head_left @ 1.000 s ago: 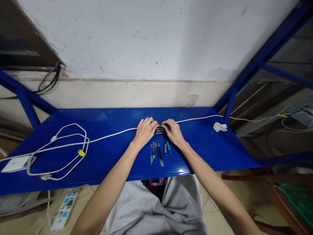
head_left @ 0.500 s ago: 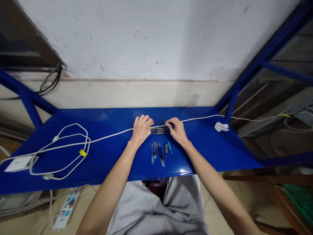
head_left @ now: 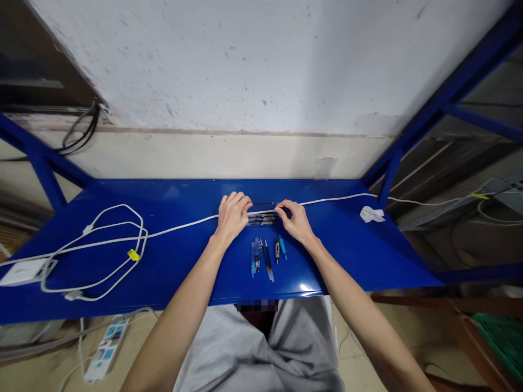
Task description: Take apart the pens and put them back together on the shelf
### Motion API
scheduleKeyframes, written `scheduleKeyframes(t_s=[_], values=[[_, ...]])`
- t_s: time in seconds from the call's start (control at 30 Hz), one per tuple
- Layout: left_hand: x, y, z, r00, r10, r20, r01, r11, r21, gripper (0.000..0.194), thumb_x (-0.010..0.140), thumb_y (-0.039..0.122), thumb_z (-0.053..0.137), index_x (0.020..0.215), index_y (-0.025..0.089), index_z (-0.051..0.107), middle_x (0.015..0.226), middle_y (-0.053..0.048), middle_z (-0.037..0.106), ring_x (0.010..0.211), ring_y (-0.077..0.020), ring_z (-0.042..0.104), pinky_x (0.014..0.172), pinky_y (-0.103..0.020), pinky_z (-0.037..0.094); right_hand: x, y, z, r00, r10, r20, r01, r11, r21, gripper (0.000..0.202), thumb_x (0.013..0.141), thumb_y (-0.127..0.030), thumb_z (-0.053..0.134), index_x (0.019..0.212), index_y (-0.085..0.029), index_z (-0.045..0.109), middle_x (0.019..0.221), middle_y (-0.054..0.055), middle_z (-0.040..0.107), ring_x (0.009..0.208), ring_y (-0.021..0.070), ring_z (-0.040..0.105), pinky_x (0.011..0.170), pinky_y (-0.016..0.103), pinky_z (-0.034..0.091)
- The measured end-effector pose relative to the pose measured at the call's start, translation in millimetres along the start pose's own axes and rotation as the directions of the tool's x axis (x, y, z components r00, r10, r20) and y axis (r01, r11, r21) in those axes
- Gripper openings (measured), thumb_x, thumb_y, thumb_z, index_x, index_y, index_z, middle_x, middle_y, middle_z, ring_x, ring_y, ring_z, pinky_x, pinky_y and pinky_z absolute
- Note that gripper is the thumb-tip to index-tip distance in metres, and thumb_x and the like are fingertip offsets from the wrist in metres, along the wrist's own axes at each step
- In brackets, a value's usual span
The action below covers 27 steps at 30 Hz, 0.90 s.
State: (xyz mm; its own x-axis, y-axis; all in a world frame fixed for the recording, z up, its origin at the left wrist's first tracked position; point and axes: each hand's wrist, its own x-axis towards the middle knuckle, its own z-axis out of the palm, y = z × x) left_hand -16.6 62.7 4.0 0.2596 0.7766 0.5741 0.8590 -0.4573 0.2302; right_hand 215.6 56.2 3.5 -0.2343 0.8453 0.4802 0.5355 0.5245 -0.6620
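My left hand (head_left: 233, 216) pinches the left end of a thin dark pen refill (head_left: 262, 203), held level near the back of the blue table. At its other end, the curled fingers of my right hand (head_left: 295, 219) close around the tip, though the exact contact is hard to see. Just below, several dark pens (head_left: 268, 219) with grey clips lie side by side, partly hidden by my hands. Closer to me are clear pen barrels (head_left: 255, 256), dark refills (head_left: 267, 260), a grey-and-black pen part (head_left: 277, 251) and a blue pen part (head_left: 283, 247).
A white cable (head_left: 186, 224) runs across the blue table (head_left: 343, 245), passing behind the pens and looping at left near a white box (head_left: 26, 271). Crumpled tissue (head_left: 372, 214) lies at right. Blue frame posts (head_left: 390, 174) stand at the ends, with a wall behind.
Both hands have shifted slightly left in the view, and more of the refill shows between them. The dark part seen in my right fingers earlier no longer shows there. The parts in front lie unmoved.
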Motion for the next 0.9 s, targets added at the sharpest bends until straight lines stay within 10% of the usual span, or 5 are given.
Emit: scheduleKeyframes(t_s=[0.9], values=[[-1.2, 2.7, 7.6, 0.997, -0.075, 0.033, 0.078, 0.989, -0.124, 0.02, 0.1, 0.019, 0.047, 0.086, 0.022, 0.061, 0.088, -0.004, 0.065, 0.09, -0.0217, 0.06, 0.08, -0.035, 0.042, -2.3, -4.3, 2.4, 0.99, 0.043, 0.132, -0.044, 0.999, 0.002, 0.046, 0.105, -0.049, 0.044, 0.071, -0.019, 0.054, 0.062, -0.003, 0.05, 0.059, 0.0127, 0.045, 0.063, 0.026, 0.033]])
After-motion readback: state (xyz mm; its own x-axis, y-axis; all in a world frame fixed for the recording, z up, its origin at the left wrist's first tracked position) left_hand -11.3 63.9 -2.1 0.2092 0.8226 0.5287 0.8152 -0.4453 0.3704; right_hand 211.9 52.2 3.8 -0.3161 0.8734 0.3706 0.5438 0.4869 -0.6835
